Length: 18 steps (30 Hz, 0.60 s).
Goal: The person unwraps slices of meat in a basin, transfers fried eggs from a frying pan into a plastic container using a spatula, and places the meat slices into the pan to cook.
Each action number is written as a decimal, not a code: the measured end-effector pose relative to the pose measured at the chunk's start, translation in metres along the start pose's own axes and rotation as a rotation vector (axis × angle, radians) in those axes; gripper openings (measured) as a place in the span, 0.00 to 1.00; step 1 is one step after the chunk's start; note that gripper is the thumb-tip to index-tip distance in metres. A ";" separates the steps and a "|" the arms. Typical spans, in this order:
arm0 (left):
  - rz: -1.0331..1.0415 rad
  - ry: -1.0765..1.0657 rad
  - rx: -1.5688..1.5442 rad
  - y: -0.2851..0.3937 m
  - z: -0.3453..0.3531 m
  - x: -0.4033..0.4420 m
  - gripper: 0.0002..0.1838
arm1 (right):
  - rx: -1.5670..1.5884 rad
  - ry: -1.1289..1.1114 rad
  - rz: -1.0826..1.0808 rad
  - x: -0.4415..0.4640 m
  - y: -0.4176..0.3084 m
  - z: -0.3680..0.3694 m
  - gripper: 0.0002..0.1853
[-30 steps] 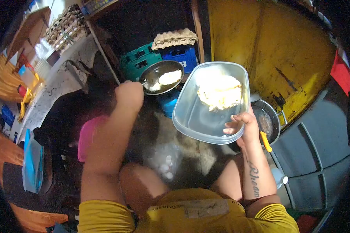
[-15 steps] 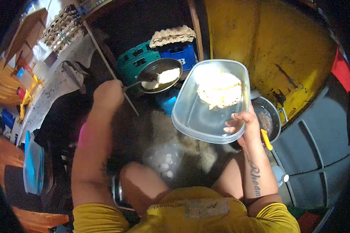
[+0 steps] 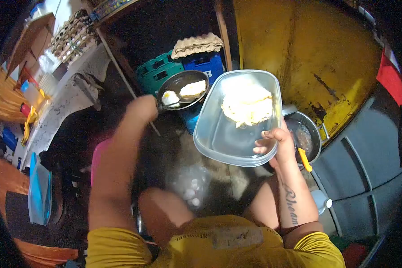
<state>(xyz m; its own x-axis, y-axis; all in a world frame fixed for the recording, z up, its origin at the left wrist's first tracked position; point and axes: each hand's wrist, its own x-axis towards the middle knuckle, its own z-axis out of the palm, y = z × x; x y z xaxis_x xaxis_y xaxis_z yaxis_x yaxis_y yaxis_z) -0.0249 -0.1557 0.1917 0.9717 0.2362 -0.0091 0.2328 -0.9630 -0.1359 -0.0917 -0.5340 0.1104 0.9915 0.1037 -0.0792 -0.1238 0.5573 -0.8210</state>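
- Left hand: fist clenched, apparently round turner; best kept low, flat.
- Pan: 2 egg portions, left of tub.
- Right hand: fingers hooked over tub's edge; level hold advised.
- Tub: pale food inside.

The right hand supports a tub holding fried eggs. The left hand grips a utensil in a pan with more eggs.

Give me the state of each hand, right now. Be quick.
Left hand: closed, beside the frying pan; what it grips cannot be told clearly.
Right hand: holding the clear plastic container by its edge.
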 end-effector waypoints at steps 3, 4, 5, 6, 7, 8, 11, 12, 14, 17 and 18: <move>-0.049 0.120 -0.122 0.015 0.037 -0.011 0.12 | 0.001 0.001 -0.006 -0.003 -0.002 0.003 0.43; -0.070 0.134 -0.172 0.016 0.060 0.000 0.12 | -0.001 0.026 -0.002 -0.003 0.000 0.003 0.43; -0.089 0.149 -0.223 0.018 0.074 0.008 0.12 | 0.000 0.026 -0.017 -0.003 -0.001 0.003 0.43; -0.132 0.169 -0.230 0.028 0.074 0.006 0.12 | -0.015 0.018 -0.014 -0.004 -0.001 0.004 0.43; -0.174 0.186 -0.236 0.038 0.073 0.005 0.12 | -0.030 0.013 -0.010 -0.005 -0.002 0.003 0.43; -0.140 0.180 -0.188 0.037 0.086 0.020 0.13 | -0.018 -0.008 -0.025 -0.004 -0.002 0.002 0.43; -0.206 0.201 -0.229 0.051 0.088 0.032 0.13 | -0.003 -0.015 -0.031 -0.002 -0.001 -0.001 0.43; -0.192 0.220 -0.211 0.052 0.087 0.034 0.13 | -0.022 0.009 -0.018 -0.004 -0.002 0.001 0.44; -0.187 0.245 -0.190 0.056 0.087 0.037 0.12 | -0.015 0.014 -0.021 -0.004 -0.002 0.000 0.44; -0.167 0.320 -0.118 0.062 0.084 0.031 0.12 | -0.009 0.012 -0.015 -0.005 -0.002 -0.001 0.44; -0.172 0.328 -0.087 0.066 0.077 0.026 0.12 | -0.008 0.000 -0.024 -0.005 -0.002 -0.002 0.44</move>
<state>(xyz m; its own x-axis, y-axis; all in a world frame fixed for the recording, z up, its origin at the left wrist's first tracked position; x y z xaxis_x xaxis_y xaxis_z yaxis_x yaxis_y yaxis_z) 0.0128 -0.2028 0.1066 0.8762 0.3551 0.3257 0.3827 -0.9236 -0.0226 -0.0959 -0.5370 0.1112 0.9941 0.0901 -0.0598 -0.0999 0.5528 -0.8273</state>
